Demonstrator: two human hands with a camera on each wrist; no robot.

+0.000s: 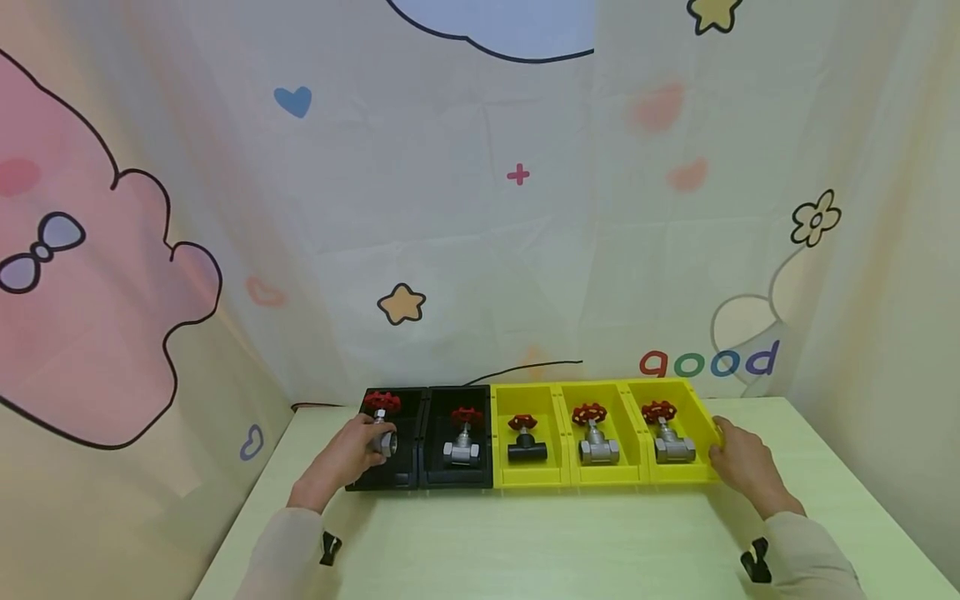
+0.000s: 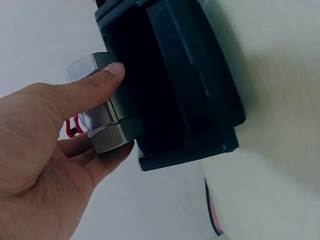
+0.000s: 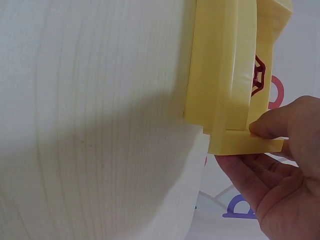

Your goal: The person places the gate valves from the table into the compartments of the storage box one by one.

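Observation:
My left hand (image 1: 358,446) grips a metal gate valve (image 2: 102,112) by its hexagonal body, thumb on one side and fingers beneath. Its red handwheel (image 1: 382,402) stands over the leftmost black bin (image 1: 408,417), and the valve overlaps that bin's left side. At the opposite end of the row, my right hand (image 1: 746,462) pinches the side wall of the outermost yellow bin (image 3: 245,142), thumb inside and fingers outside. A silver valve with a red handwheel (image 1: 675,448) lies in this yellow bin.
Another black bin (image 1: 435,479) holds a silver valve (image 1: 461,452). Two more yellow bins hold a dark-bodied valve (image 1: 527,448) and a silver valve (image 1: 598,450). All the bins stand in one row on a pale wooden table (image 1: 525,542), before a printed curtain (image 1: 480,250).

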